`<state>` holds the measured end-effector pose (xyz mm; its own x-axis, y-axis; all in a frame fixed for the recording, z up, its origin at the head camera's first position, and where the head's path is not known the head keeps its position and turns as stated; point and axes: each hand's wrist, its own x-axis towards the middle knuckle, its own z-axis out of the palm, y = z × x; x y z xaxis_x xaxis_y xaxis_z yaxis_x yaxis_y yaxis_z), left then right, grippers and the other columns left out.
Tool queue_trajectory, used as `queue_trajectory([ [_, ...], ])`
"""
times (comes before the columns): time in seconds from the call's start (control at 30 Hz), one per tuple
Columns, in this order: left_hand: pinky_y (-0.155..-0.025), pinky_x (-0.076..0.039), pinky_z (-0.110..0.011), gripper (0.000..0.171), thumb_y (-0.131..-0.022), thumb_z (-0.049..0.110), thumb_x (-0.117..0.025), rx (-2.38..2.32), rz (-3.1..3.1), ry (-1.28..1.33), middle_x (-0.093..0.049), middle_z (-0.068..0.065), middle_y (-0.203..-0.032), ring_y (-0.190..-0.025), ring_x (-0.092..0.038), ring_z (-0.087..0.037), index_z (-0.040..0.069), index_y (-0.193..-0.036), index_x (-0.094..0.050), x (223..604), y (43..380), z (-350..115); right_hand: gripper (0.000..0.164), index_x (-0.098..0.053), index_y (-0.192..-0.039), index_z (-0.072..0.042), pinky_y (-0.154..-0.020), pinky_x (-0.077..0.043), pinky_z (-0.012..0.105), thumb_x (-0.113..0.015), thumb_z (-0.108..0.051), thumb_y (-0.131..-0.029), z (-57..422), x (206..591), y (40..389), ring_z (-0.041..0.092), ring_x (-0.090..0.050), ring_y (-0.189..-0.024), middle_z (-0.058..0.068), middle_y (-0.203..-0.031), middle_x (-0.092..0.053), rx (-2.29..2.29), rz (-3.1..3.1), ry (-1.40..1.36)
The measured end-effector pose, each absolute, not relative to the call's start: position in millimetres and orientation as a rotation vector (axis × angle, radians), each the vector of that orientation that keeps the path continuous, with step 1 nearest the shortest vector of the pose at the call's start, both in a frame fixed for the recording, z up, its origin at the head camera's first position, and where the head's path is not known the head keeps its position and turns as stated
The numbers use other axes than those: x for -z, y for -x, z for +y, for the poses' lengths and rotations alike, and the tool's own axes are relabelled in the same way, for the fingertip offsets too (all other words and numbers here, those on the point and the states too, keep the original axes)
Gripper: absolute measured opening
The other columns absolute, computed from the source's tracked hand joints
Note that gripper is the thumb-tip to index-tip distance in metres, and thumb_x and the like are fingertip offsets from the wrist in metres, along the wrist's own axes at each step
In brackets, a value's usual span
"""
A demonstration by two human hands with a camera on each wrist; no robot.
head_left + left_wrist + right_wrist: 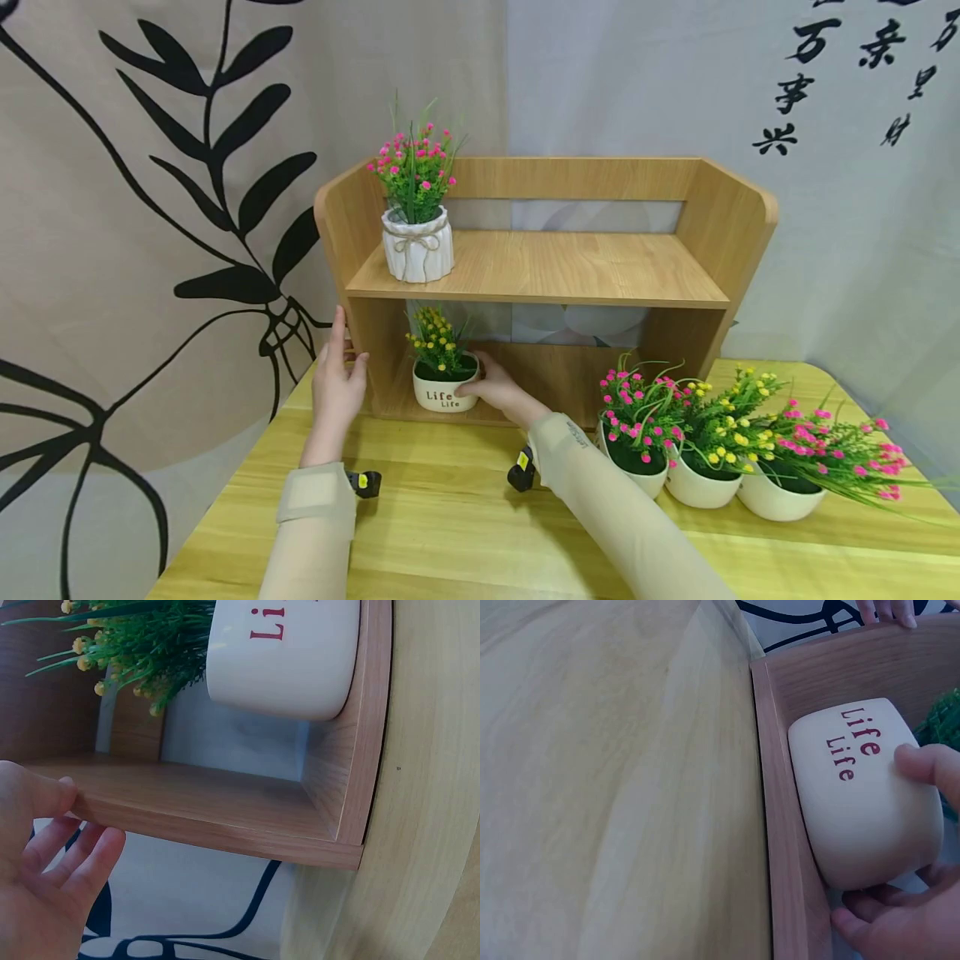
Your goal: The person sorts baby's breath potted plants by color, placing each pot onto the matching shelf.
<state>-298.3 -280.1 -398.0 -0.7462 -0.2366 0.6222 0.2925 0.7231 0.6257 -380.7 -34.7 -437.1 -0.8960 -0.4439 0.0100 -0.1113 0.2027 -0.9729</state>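
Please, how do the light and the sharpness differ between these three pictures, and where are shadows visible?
Head view: brightest, lettering on the white pot readable, soft shadows on the table beside the sleeves; left wrist view: dimmer, somewhat soft, lettering sideways and cut at the top edge; right wrist view: dim, table grain soft, shelf interior darker than the table.

It looks homelike (printed cloth, wooden shelf).

In front of you hung a pale fabric backdrop, black leafy branches printed toward your left, black Chinese characters at your upper right, a yellowish wood-grain table below.
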Motion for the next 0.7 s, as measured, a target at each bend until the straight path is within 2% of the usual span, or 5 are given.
queue_trajectory([
  [0.17, -0.078, -0.054, -0.053, 0.087, -0.094, -0.004, -0.058, 0.956, -2.220, 0.049, -0.050, -0.027, -0.122, -0.101, -0.057, -0.041, 0.034, -0.156, -0.011, 398, 299, -279, 0.081, -0.029, -0.148, 0.000, -0.109, -0.034, 0.052, -0.074, -0.005, -0.081, -35, 437, 382, 0.038, -0.036, -0.133, 0.021, -0.145, -0.040, 1.767, 2.185, 0.517],
  [0.4, -0.077, -0.055, -0.053, 0.087, -0.093, -0.004, -0.058, 0.955, -2.213, 0.067, -0.050, -0.027, -0.123, -0.101, -0.057, -0.040, 0.034, -0.156, -0.012, 400, 301, -278, 0.080, -0.034, -0.147, -0.004, -0.109, -0.035, 0.049, -0.075, -0.007, -0.079, -37, 444, 383, 0.033, -0.036, -0.135, 0.016, -0.146, -0.041, 1.804, 2.222, 0.496],
  [0.6, -0.077, -0.055, -0.052, 0.087, -0.093, -0.003, -0.059, 0.946, -2.215, 0.058, -0.051, -0.026, -0.124, -0.101, -0.058, -0.040, 0.034, -0.156, -0.012, 400, 300, -279, 0.086, -0.026, -0.152, -0.007, -0.110, -0.034, 0.047, -0.074, -0.008, -0.080, -37, 448, 380, 0.033, -0.030, -0.139, 0.015, -0.152, -0.032, 1.856, 2.172, 0.490],
  [0.7, -0.076, -0.054, -0.052, 0.087, -0.093, -0.003, -0.059, 0.928, -2.213, 0.059, -0.052, -0.027, -0.120, -0.100, -0.058, -0.041, 0.032, -0.157, -0.012, 398, 299, -282, 0.087, -0.021, -0.153, -0.004, -0.110, -0.035, 0.047, -0.071, -0.006, -0.081, -37, 446, 375, 0.035, -0.031, -0.138, 0.018, -0.152, -0.031, 1.900, 2.126, 0.488],
])
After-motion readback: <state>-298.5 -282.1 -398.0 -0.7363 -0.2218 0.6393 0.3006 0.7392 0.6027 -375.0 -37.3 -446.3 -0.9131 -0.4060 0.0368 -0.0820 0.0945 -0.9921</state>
